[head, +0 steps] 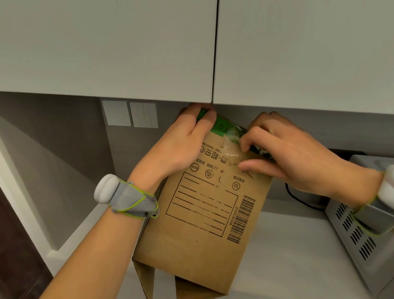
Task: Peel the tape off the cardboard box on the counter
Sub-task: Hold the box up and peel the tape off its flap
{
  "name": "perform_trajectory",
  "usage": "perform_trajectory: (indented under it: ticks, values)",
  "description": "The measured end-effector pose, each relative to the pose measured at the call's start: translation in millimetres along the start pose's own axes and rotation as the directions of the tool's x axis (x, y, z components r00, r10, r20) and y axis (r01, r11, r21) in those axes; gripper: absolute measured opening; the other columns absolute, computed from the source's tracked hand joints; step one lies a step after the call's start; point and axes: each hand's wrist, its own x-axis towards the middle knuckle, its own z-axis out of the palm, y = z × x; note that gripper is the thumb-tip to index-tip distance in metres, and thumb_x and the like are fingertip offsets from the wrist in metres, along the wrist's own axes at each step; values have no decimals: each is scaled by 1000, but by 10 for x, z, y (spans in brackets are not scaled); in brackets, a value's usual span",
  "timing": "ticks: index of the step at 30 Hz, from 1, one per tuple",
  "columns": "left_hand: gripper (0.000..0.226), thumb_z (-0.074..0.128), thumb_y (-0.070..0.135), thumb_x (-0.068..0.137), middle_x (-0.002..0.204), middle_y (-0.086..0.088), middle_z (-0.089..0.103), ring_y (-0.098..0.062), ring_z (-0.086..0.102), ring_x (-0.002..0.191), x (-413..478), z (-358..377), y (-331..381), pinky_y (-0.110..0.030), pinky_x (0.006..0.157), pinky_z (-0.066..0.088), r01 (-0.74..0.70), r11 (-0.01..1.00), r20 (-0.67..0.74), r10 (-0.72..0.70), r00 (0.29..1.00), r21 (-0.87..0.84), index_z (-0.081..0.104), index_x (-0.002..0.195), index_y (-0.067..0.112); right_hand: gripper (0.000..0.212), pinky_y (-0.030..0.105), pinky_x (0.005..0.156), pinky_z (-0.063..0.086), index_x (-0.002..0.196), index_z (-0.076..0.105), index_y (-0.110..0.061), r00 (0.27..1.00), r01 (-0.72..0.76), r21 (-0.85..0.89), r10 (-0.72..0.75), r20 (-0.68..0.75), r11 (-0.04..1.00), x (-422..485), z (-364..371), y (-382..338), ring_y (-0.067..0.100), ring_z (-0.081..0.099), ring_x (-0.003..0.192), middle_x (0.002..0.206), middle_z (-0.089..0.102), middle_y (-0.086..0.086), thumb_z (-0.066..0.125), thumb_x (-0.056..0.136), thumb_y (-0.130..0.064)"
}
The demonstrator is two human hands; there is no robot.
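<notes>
A brown cardboard box (201, 227) with printed lines and a barcode is tilted up off the white counter (288, 245), its open flaps hanging toward me. My left hand (178, 147) grips the box's far top-left corner, thumb on the green print. My right hand (290, 154) is at the top right edge, where its fingertips pinch crinkled clear tape (230, 144) partly lifted from the cardboard. The box's far side is hidden.
White upper cabinet doors (125, 45) hang close above the hands. Two grey wall switches (130, 113) sit at the back left. A grey vented appliance (364, 232) with a black cable stands on the counter at the right.
</notes>
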Motion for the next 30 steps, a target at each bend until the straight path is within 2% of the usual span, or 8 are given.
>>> perform_trajectory:
  ticks: [6,10,13,17,19,24,30]
  values:
    - [31,38,35,112,109,-3,61,-15,61,98,-1,-6,-13,-29,83,48,2,1000,-1,-2,1000,-5,53,132,17,19,32,65,44,98,53,-28,998,-61,55,62,-16,997,69,-18,-74,13,40,90,101,41,-11,48,97,-46]
    - [33,37,35,112,112,-3,61,-16,60,102,-2,1,-17,-26,83,46,-2,1000,2,2,1000,2,52,135,16,9,30,64,33,97,50,-25,999,-31,-99,32,10,995,113,-14,-104,15,36,88,103,42,-5,57,99,-30]
    - [35,37,35,112,111,2,60,-12,58,103,-4,1,-15,-21,80,41,-2,1000,-3,2,1000,-1,52,137,16,19,31,63,32,97,43,-24,997,-63,-158,69,34,985,144,-8,-142,16,34,89,105,43,0,61,96,-18]
    - [33,37,34,112,113,-3,62,-13,60,103,-8,5,-19,-24,83,45,-16,1000,-3,16,1000,-9,53,135,15,5,34,62,43,99,39,-26,995,-102,-110,104,14,989,161,-24,-198,20,44,83,107,46,0,43,96,-28]
    - [33,37,34,112,114,-4,62,-14,61,103,-8,7,-20,-26,83,46,-19,1000,-2,19,1000,-11,53,135,15,6,33,61,41,99,36,-28,996,-87,-122,90,19,989,166,-24,-176,23,48,79,107,46,0,35,97,-34]
    - [33,37,34,112,108,1,61,-9,60,99,-17,3,-10,-19,79,44,-18,1000,-3,18,1000,-8,53,134,15,12,32,62,37,97,34,-28,995,-101,-109,103,9,989,173,-33,-182,26,49,75,102,40,-4,31,101,-38]
    - [33,37,34,112,110,-5,63,-14,61,100,-13,6,-8,-25,81,47,-19,1000,4,19,1000,-4,53,132,14,9,41,66,49,96,33,-28,987,-155,-76,157,22,985,185,-47,-247,29,52,80,103,41,-2,28,97,-36]
